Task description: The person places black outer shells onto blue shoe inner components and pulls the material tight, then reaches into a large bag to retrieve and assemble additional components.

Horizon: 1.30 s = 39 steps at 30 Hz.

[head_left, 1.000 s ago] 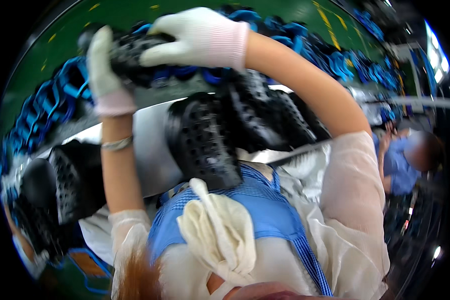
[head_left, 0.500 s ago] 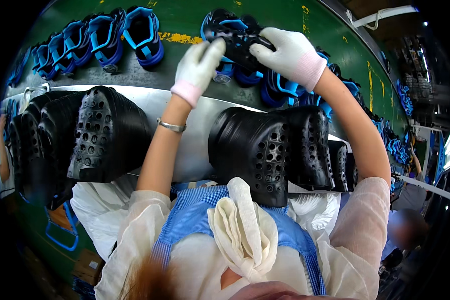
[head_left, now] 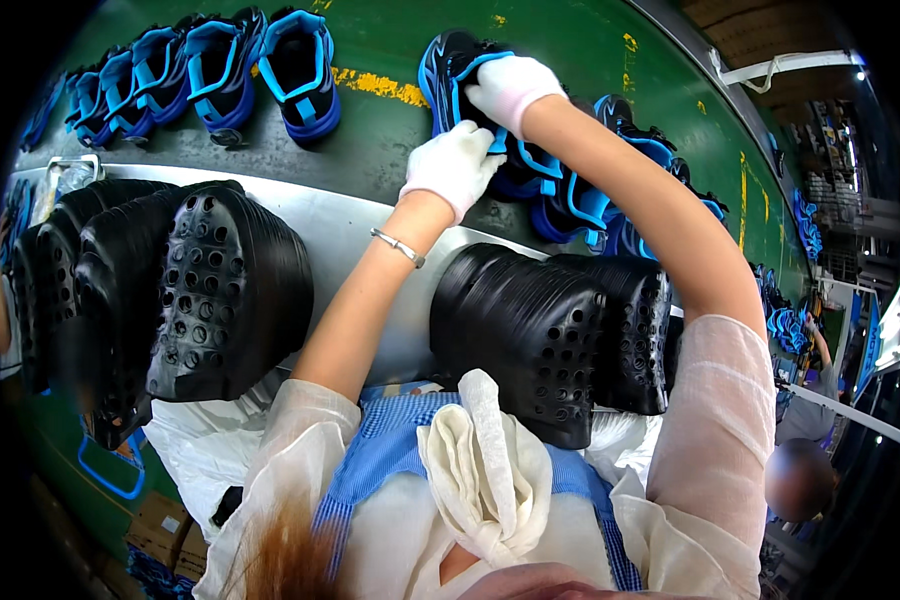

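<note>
A black and blue sneaker (head_left: 440, 75) with light-blue lining lies on the green work surface, at the front of a row of similar shoes. My left hand (head_left: 454, 165), in a white glove, closes its fingers on the heel end of this sneaker. My right hand (head_left: 513, 90), gloved too, reaches over the shoe's opening; its fingers dip inside and are hidden. The dark perforated plastic shoe insert is not visible now. Closer to me, a stack of nested black perforated inserts (head_left: 520, 335) stands beneath my hands, and another stack (head_left: 230, 300) stands left of my left forearm.
A row of sneakers (head_left: 300, 85) runs along the back left. More sneakers (head_left: 570, 205) line up at the right beside my right forearm. A metal ledge (head_left: 365, 225) borders the green surface. A person (head_left: 805, 440) is at the far right.
Both hands held a dark perforated insert above the sneaker; it is out of sight now. My right hand moved into the shoe opening, and my left hand came down and right to the heel.
</note>
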Tool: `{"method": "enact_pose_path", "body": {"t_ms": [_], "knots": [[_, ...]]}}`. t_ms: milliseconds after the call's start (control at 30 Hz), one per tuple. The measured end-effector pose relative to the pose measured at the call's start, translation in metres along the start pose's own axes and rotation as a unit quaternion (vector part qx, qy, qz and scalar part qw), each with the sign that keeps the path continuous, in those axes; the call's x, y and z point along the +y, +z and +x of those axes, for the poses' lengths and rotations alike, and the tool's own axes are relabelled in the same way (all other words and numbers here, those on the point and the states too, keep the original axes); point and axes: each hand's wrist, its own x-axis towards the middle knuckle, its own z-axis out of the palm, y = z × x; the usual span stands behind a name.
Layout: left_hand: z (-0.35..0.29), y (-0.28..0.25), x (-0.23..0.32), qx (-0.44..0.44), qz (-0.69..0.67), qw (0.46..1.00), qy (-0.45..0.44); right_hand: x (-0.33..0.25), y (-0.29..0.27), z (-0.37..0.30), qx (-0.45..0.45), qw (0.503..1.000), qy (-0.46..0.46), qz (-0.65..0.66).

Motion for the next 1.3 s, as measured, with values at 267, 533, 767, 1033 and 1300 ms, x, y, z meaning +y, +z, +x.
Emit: {"method": "enact_pose_path", "body": {"t_ms": [267,533,767,1033,1300], "knots": [[0.037,-0.016,0.004,-0.247,0.105,0.961,-0.066,-0.012,0.011,0.02,-0.07,0.995,0.035,0.062],[0.044,-0.011,0.012,-0.242,0.13,0.955,-0.112,-0.006,0.035,0.041,-0.024,0.999,0.009,0.023],[0.03,-0.013,0.016,-0.185,0.147,0.964,-0.126,-0.005,0.035,0.047,-0.013,1.0,-0.024,0.016],[0.03,-0.016,0.018,-0.158,0.148,0.969,-0.122,0.024,-0.006,0.007,-0.064,0.985,-0.13,0.097],[0.03,-0.019,-0.025,-0.159,0.224,0.961,-0.013,0.117,-0.072,-0.257,0.141,0.96,0.019,0.24]]}}
